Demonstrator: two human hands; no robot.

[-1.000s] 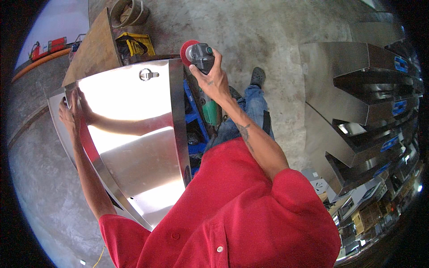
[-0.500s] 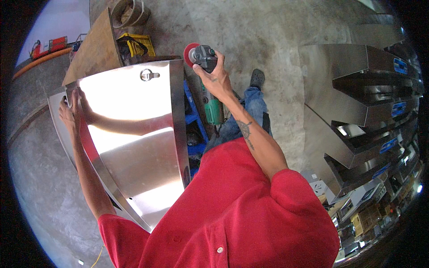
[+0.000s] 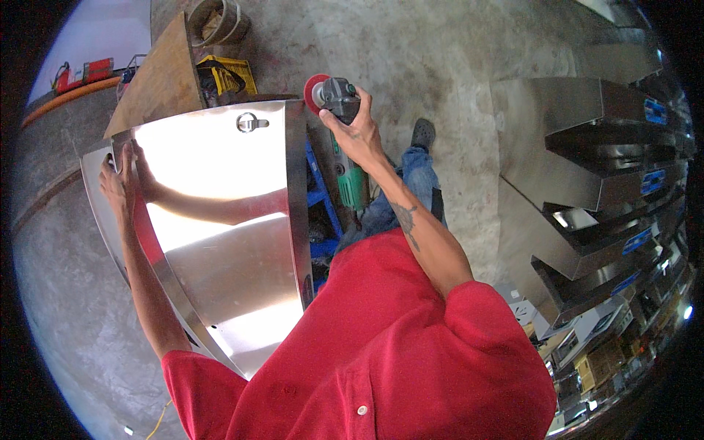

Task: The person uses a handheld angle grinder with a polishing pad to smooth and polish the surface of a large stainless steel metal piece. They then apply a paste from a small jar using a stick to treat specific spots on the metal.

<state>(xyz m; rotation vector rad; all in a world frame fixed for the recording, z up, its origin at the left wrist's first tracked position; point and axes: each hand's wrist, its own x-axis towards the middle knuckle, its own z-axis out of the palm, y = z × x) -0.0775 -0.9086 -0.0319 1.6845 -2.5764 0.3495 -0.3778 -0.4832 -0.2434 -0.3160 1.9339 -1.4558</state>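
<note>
A large polished stainless-steel panel (image 3: 220, 220) with a small latch near its far edge lies in front of me and mirrors my arm. My left hand (image 3: 117, 180) grips its left edge, fingers over the rim. My right hand (image 3: 356, 132) holds an angle grinder (image 3: 341, 99) with a grey head, a green body and a red disc (image 3: 315, 92). The disc sits right beside the panel's far right corner; contact cannot be made out.
A blue metal frame (image 3: 319, 198) stands under the panel. A wooden board (image 3: 158, 81), a yellow crate (image 3: 224, 73) and a round bucket (image 3: 216, 22) lie beyond it on the concrete floor. Stacked stainless-steel hoods (image 3: 587, 169) fill the right side, with cartons lower right.
My right hand has shifted the grinder slightly right and down along the panel's far right corner. My left hand keeps its grip on the left edge.
</note>
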